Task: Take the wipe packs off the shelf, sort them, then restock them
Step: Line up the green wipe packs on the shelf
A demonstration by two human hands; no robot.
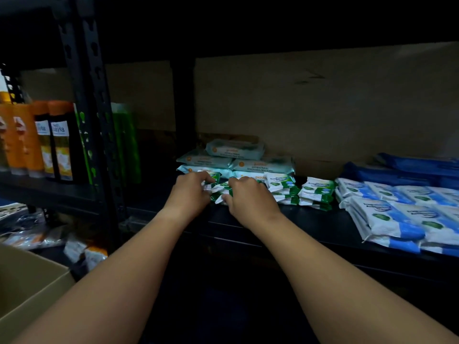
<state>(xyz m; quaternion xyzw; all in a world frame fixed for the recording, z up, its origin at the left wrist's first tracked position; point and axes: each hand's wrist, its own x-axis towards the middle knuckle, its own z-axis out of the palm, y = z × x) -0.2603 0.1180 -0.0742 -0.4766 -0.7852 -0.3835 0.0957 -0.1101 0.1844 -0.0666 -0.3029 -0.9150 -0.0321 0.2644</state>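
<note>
Both my hands are on a small pile of green-and-white wipe packs (218, 188) on the dark shelf (310, 219). My left hand (190, 192) grips the pile's left side with curled fingers. The pile's right side is gripped by my right hand (248, 197). More green-and-white packs (315, 192) lie stacked just to the right. Behind the pile sits a stack of pale teal antibacterial wipe packs (236, 160). Blue-and-white packs (402, 214) lie in rows at the right, with dark blue packs (407, 167) behind them.
A black shelf upright (95, 125) stands left of my hands. Orange and dark bottles (42, 140) and green bottles (125, 142) fill the neighbouring shelf bay. A cardboard box (27, 286) is at the lower left, with loose packets (82, 252) beside it. Brown cardboard backs the shelf.
</note>
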